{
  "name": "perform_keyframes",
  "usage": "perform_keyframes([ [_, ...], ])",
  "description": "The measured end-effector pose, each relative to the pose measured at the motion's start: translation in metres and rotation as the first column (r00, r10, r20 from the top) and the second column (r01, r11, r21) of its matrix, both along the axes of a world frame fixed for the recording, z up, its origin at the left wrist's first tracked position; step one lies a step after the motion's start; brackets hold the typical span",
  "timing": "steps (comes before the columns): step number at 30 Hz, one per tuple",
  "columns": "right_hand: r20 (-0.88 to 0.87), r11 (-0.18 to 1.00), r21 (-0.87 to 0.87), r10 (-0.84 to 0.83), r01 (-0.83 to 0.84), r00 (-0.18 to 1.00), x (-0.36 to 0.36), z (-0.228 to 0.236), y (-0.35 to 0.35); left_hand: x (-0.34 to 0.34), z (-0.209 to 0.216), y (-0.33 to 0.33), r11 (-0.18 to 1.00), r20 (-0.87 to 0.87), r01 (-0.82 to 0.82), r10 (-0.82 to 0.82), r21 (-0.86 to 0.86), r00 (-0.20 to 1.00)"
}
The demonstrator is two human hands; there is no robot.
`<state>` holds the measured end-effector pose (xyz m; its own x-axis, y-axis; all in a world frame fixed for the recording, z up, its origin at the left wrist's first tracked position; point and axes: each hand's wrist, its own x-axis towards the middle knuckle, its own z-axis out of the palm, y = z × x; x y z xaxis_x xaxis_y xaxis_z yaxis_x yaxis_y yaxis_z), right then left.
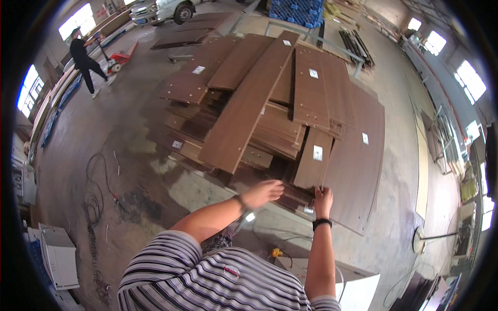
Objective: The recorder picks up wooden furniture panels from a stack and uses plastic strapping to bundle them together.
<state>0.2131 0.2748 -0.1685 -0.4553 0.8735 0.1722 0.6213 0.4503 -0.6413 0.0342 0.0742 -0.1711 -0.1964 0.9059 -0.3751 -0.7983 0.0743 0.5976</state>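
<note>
My right hand (pixel 322 202) is closed at the near corner of a short brown wood-grain board (pixel 311 167), with fingers pinched at its edge. A white label (pixel 317 153) is stuck on that board. My left hand (pixel 262 193) hangs in front of the stack, to the left of the right one, with fingers loosely stretched toward the right and nothing visible in them. Behind it, a long narrow board (pixel 249 106) lies slantwise over the pile. A wide board (pixel 358 160) lies at the right of the pile, next to my right hand.
More labelled boards (pixel 311 83) overlap at uneven angles. Cables (pixel 93 199) lie on the floor at left. A person (pixel 83 59) stands with a red pallet jack (pixel 122 58) at far left. A blue pallet stack (pixel 296 11) and a white vehicle (pixel 161 11) are at the back.
</note>
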Motion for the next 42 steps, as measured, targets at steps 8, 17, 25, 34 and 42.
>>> perform_keyframes([
  [8, -0.188, 0.981, -0.167, 0.066, -0.098, 0.980, 0.023, 0.022, -0.069, -0.114, 0.079, -0.161, 0.801, 0.333, -0.552, 0.468, 0.231, 0.819],
  [17, -0.647, 0.355, -0.718, -0.022, -0.599, 0.762, -0.119, 0.092, -0.171, -0.085, 0.108, -0.132, 0.962, -0.138, -0.230, 0.251, 0.148, 0.958],
  [25, -0.760, 0.254, -0.650, -0.243, -0.717, 0.603, -0.099, 0.114, -0.176, -0.163, 0.070, -0.151, 0.990, -0.386, -0.120, 0.084, -0.069, 0.919],
  [34, -0.564, 0.368, -0.823, -0.434, -0.433, 0.702, -0.034, 0.023, -0.237, -0.394, -0.023, -0.302, 0.900, 0.061, -0.327, 0.358, -0.288, 0.932],
  [42, -0.268, 0.289, -0.954, -0.712, -0.076, 0.649, 0.008, -0.042, -0.326, -0.507, 0.024, -0.209, 0.743, -0.328, -0.652, 0.585, -0.149, 0.742],
])
